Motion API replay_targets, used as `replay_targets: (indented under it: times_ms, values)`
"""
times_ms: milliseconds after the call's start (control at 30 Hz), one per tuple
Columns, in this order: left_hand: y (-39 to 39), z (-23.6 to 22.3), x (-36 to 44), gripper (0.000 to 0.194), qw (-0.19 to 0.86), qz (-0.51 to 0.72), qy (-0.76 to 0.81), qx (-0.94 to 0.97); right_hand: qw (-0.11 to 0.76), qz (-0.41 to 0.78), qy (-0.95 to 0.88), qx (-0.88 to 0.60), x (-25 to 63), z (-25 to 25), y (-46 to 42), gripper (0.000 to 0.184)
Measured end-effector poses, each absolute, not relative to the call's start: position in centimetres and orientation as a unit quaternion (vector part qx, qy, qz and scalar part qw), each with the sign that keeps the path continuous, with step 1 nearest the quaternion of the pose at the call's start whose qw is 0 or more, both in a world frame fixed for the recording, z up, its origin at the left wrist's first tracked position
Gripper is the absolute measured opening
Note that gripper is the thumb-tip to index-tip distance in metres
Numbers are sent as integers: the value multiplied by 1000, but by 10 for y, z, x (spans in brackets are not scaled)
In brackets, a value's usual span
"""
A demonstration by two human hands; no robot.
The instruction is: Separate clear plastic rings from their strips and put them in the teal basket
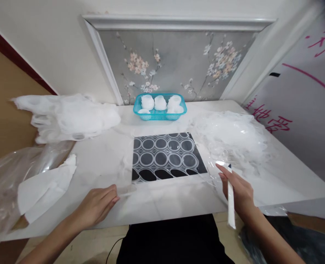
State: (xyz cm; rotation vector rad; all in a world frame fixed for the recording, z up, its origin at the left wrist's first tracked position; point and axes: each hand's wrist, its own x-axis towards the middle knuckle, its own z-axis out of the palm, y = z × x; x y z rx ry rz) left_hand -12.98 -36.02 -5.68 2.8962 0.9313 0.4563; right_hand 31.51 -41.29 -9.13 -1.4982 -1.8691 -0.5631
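A clear plastic sheet with whitish oval rings (161, 158) lies over a black rectangular mat at the middle of the table. My left hand (100, 205) is closed in a pinch at the near left, on what looks like the sheet's transparent edge. In my right hand (238, 189) is a slim white pen-like tool (231, 205) with a dark tip, pointing away from me. The right fingers are beside the sheet's near right corner, by loose clear film; whether they also grip the film is unclear.
Behind the mat, a teal basket (160, 116) holds several stacks of white round pieces. A heap of clear film scraps (233, 134) lies at right. White film pieces (77, 117) are piled at back left, with a clear bag (3, 187) and white sheets (45, 189) nearer.
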Motion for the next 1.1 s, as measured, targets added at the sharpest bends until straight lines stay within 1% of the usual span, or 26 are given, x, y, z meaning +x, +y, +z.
replay_targets:
  times_ms: [200,367,533,667,800,1100]
  values:
    - [-367,-53,-128,21,44,158,304,938,334,-160,-739,-563,316,-93,-423,33]
    - [-366,-52,-125,17,75,180,327,925,328,-52,-761,-557,310,-90,-425,35]
    - [-352,-52,-117,21,184,164,439,864,313,44,-736,-598,296,-86,-417,31]
    - [-336,-57,-109,30,215,152,524,810,278,97,-719,-630,289,-86,-406,34]
    - [-319,-62,-103,34,220,163,555,785,250,108,-700,-660,287,-89,-395,35]
    - [-304,-72,-105,34,228,134,587,765,204,40,-704,-679,291,-96,-383,37]
